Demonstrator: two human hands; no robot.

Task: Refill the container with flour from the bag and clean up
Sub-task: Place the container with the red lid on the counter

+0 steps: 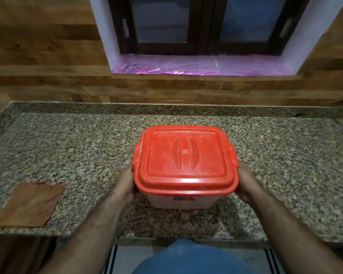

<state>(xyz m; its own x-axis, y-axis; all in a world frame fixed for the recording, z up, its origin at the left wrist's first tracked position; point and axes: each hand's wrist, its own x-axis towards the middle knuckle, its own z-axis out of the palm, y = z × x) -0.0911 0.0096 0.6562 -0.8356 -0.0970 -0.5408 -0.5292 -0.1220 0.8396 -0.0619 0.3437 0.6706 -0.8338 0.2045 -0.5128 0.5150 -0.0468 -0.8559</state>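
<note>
**Lidded container held at table's front**

A pale plastic container [183,200] with a red lid [184,161] shut on top sits at the front middle of a speckled stone table [87,147]. The left hand [125,184] and right hand [248,184] grip its two sides just under the lid rim. A flat reddish-brown square board [30,204] lies well apart at the front left. Behind the table, a dark-framed window [202,24] sits above a purple-lined sill [196,66].
</note>
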